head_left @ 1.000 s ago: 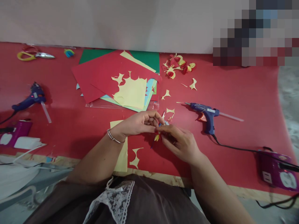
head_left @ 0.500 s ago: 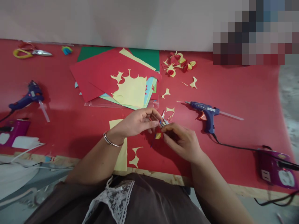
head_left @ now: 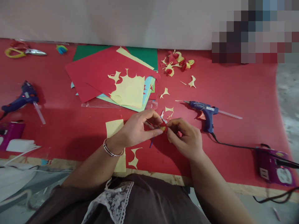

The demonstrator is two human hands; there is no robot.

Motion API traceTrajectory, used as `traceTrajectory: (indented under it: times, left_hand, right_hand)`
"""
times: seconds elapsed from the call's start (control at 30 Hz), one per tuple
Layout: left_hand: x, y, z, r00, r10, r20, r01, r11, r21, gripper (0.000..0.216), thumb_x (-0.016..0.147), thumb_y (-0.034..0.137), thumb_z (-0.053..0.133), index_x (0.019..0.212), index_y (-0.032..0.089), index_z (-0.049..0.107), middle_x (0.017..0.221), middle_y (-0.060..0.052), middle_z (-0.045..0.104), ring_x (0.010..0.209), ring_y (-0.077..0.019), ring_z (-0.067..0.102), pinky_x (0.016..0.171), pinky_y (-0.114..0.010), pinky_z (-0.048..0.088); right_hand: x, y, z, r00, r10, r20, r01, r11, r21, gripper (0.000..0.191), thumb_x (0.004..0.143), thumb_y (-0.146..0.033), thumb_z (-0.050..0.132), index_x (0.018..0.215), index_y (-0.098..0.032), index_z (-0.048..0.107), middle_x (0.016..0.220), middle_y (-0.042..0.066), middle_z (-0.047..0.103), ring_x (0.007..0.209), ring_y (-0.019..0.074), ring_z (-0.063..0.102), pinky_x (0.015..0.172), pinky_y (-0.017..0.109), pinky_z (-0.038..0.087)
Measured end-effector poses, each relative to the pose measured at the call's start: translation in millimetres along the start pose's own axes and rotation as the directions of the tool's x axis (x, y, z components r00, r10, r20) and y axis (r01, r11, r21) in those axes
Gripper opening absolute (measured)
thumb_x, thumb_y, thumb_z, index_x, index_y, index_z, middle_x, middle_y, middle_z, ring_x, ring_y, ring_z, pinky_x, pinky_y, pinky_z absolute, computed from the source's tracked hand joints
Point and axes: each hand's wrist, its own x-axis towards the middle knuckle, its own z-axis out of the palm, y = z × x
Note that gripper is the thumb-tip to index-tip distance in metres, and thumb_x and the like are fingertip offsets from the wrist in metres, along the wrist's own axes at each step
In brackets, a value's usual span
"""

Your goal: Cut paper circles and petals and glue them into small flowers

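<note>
Between the fingertips of both hands is a small red and yellow paper piece (head_left: 163, 128), partly covered by the fingers. My left hand (head_left: 143, 127) pinches it from the left with thumb and fingers. From the right, my right hand (head_left: 184, 135) grips its other edge, and a bit of red paper shows under that palm. Just beyond the fingertips, a pointed metal tip (head_left: 162, 114) of a tool lies on the table, its rest hidden. A thin blue stick (head_left: 151, 142) shows below the left thumb. Cut yellow scraps (head_left: 169, 110) lie close by.
A hot glue gun (head_left: 206, 112) lies to the right; another glue gun (head_left: 24, 97) is at left. Coloured paper sheets (head_left: 93, 74) are stacked beyond my hands. Paper petals (head_left: 178, 60) sit at the back, scissors (head_left: 25, 52) far left. A purple power box (head_left: 275, 168) stands right.
The hands have drawn together on the red and yellow paper piece, which is now raised between the fingertips. The whole view has shifted slightly.
</note>
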Motion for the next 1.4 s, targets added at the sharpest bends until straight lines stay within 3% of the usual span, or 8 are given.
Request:
traceTrajectory:
  times: [0.27, 0.53, 1.4]
  left_hand:
    - [1.8, -1.2, -2.2, 0.999, -0.025, 0.043, 0.032, 0.986, -0.161, 0.018, 0.094, 0.026, 0.081, 0.104, 0.018, 0.067, 0.098, -0.004, 0.076, 0.089, -0.0132, 0.075, 0.082, -0.025, 0.063]
    - [3.6, -1.1, -2.0, 0.994, -0.085, 0.067, 0.099, 0.966, -0.241, 0.025, 0.087, 0.025, 0.087, 0.102, 0.018, 0.068, 0.094, -0.004, 0.076, 0.089, -0.0145, 0.075, 0.084, -0.027, 0.064]
    - [4.3, -3.5, -3.7, 0.996, -0.062, 0.067, 0.075, 0.974, -0.213, 0.028, 0.087, 0.028, 0.089, 0.104, 0.019, 0.068, 0.097, -0.005, 0.075, 0.091, -0.0155, 0.074, 0.085, -0.027, 0.064]
  right_hand:
    - [0.4, -0.5, -0.1, 1.0, -0.01, 0.005, 0.01, 1.0, -0.019, 0.006, 0.094, -0.017, 0.066, 0.095, -0.023, 0.069, 0.071, -0.004, 0.072, 0.056, 0.0101, 0.062, 0.054, 0.023, 0.044]
    - [0.2, 0.0, 0.5, 1.0, -0.005, 0.01, 0.006, 1.0, -0.012, 0.005, 0.094, -0.017, 0.066, 0.095, -0.022, 0.068, 0.076, -0.002, 0.073, 0.058, 0.0098, 0.062, 0.055, 0.022, 0.046]
    - [1.4, -4.2, -0.2, 1.0, -0.02, -0.002, 0.019, 0.999, -0.038, 0.006, 0.093, -0.019, 0.065, 0.094, -0.023, 0.07, 0.076, -0.001, 0.073, 0.059, 0.0107, 0.061, 0.056, 0.023, 0.045]
